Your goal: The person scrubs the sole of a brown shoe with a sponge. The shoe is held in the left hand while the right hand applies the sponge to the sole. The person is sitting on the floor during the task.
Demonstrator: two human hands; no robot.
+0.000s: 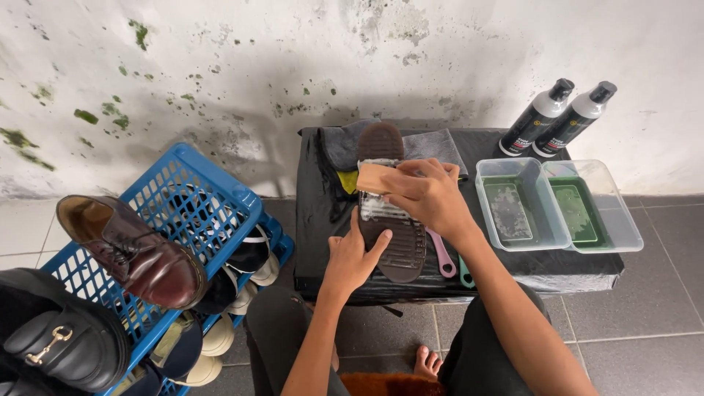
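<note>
Seated before a low black-covered tabletop, scrubbing the sole of an upturned shoe with a wooden-backed brush. Far left of the hands, a black loafer with a gold buckle and a brown leather lace-up resting on a blue plastic crate packed with more footwear. Left hand pressed flat, fingers spread, against the near edge of the sole, pinning it rather than gripping it. Right hand clenched over the brush, just above the left hand, across the middle of the sole. Best done, by the look of it, with short strokes along the tread grooves, steady downward pressure from the left hand to stop the shoe sliding, and the foam kept on the sole. Sole dark brown, ribbed, lying tread up, heel toward the stained wall, a white lather banding its middle under the brush. Just right of the hands, a pink handle and a teal handle; farther right, two clear tubs with green bottoms, and beyond them two grey-and-black bottles.
</note>
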